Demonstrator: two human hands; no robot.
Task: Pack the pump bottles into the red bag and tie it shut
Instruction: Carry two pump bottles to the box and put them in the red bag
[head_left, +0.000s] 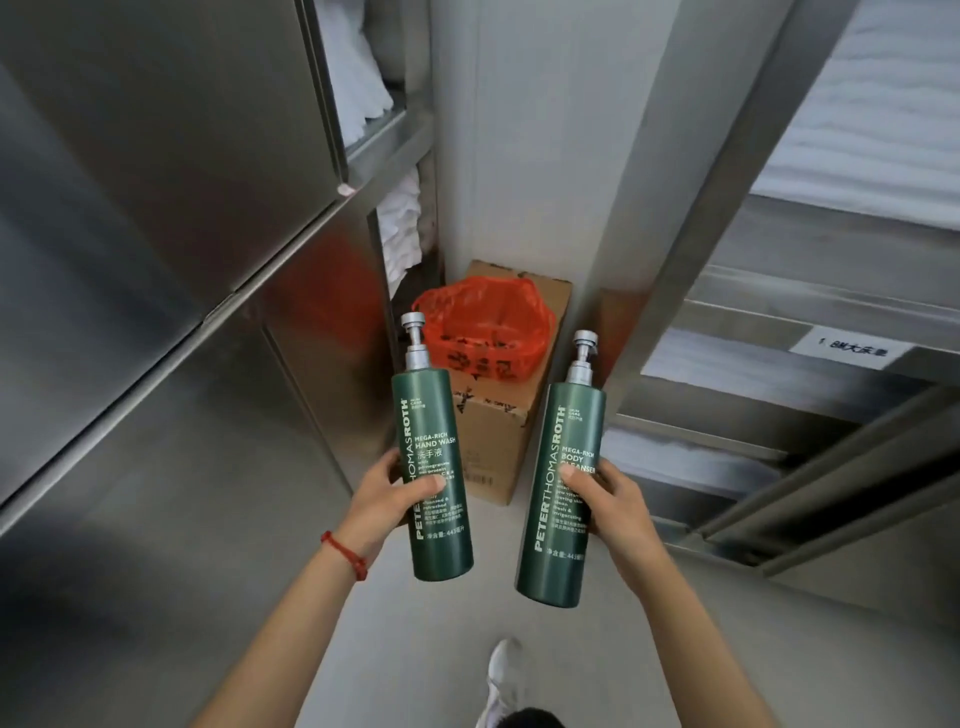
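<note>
I hold two tall dark green pump bottles with silver pump tops, both upright in front of me. My left hand (387, 496) grips the hand wash bottle (434, 447) around its middle. My right hand (618, 506) grips the body cleanser bottle (563, 483) the same way. Beyond them, the red plastic bag (485, 325) sits open on top of a cardboard box (493, 431) on the floor; its mouth is spread wide. What lies inside the bag is too dim to tell.
Steel cabinet doors (156, 260) line the left side. Steel shelves (779, 405) with folded white linen run along the right, and more white linen (400, 223) fills shelves behind the box. A white pillar (545, 156) stands behind the box. My shoe (504, 670) is on the grey floor.
</note>
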